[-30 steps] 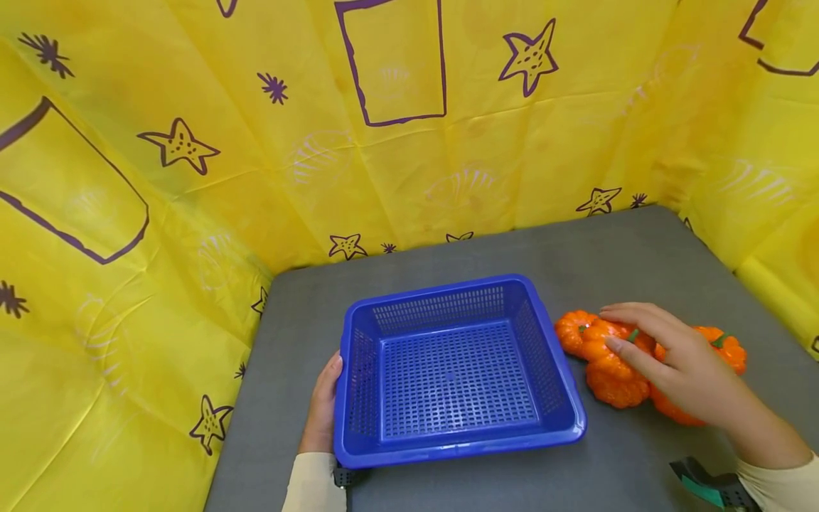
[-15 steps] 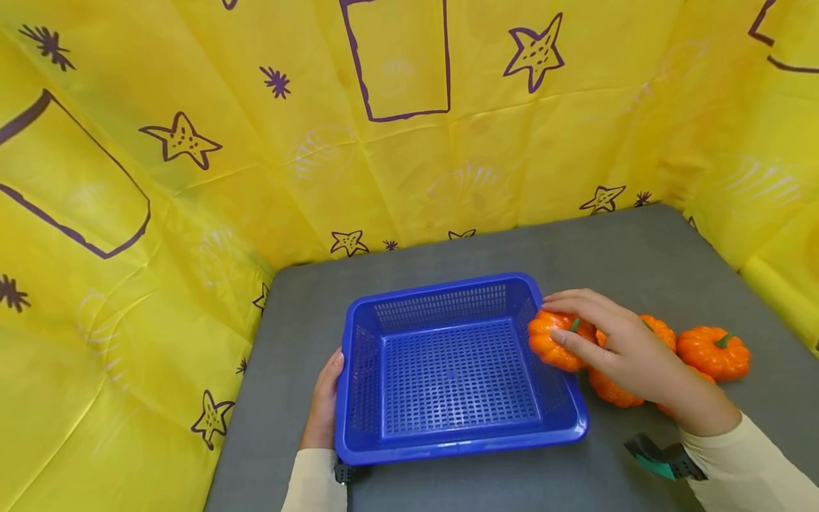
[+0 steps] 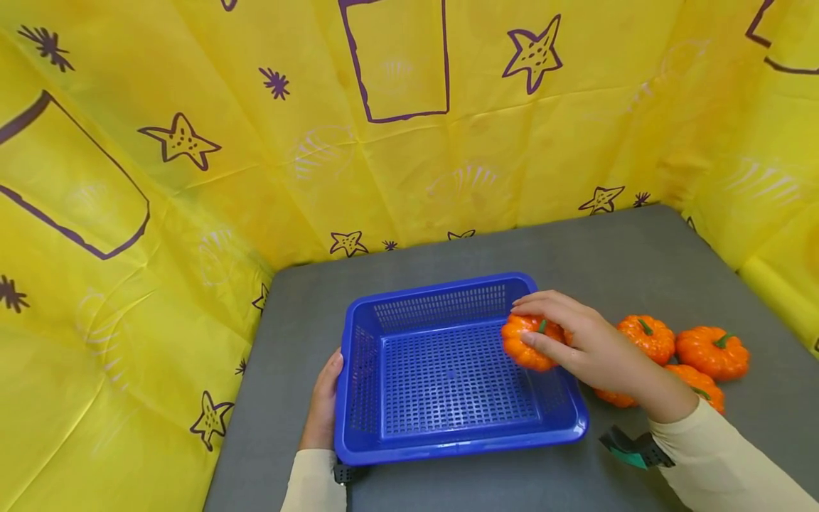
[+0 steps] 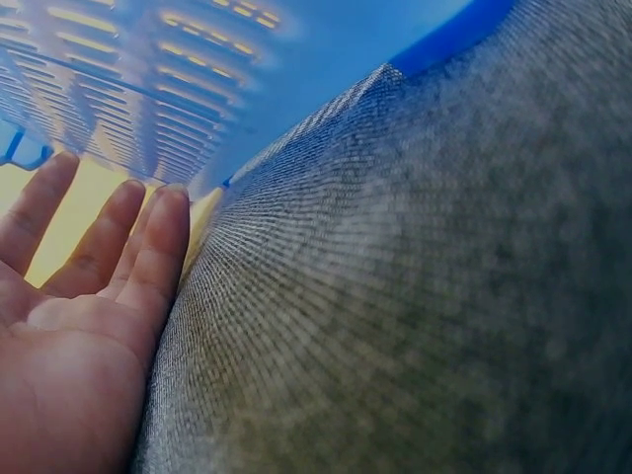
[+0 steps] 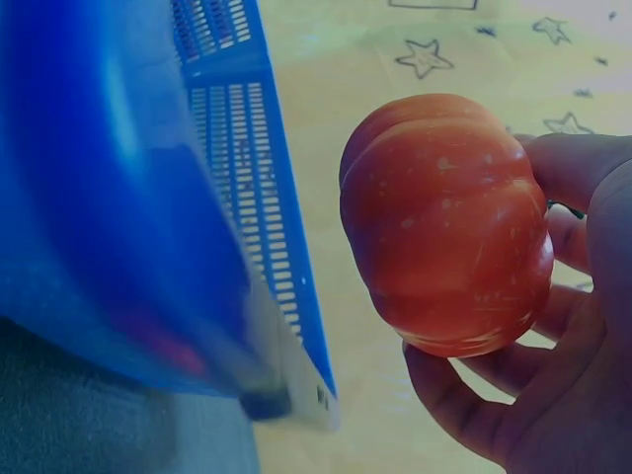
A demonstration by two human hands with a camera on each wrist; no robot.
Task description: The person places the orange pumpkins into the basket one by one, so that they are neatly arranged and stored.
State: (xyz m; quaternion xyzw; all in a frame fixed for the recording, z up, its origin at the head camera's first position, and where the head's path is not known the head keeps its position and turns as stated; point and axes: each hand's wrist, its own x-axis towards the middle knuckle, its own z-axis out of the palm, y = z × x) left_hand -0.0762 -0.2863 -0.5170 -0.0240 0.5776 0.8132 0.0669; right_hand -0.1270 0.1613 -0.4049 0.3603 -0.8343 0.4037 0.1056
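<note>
A blue perforated basket (image 3: 448, 377) stands on the grey table. Against its left wall rests my left hand (image 3: 323, 402), fingers fairly straight; the left wrist view shows this hand (image 4: 94, 306) with extended fingers beside the basket's slotted wall (image 4: 128, 89). My right hand (image 3: 591, 345) grips a small orange pumpkin (image 3: 527, 343) with a green stem, over the basket's right part. In the right wrist view the fingers of the hand (image 5: 553, 375) curl round the pumpkin (image 5: 449, 227), with the basket wall (image 5: 247, 168) at the left.
Several more orange pumpkins lie right of the basket, among them one at the far right (image 3: 712, 353), one behind (image 3: 648, 339) and one nearer (image 3: 694, 384); another is partly hidden under the right forearm. Yellow patterned cloth (image 3: 409, 163) surrounds the table (image 3: 307, 284).
My right hand has lifted a pumpkin off the group and carried it left, from beside the basket across its right rim. The left hand and the basket have hardly moved.
</note>
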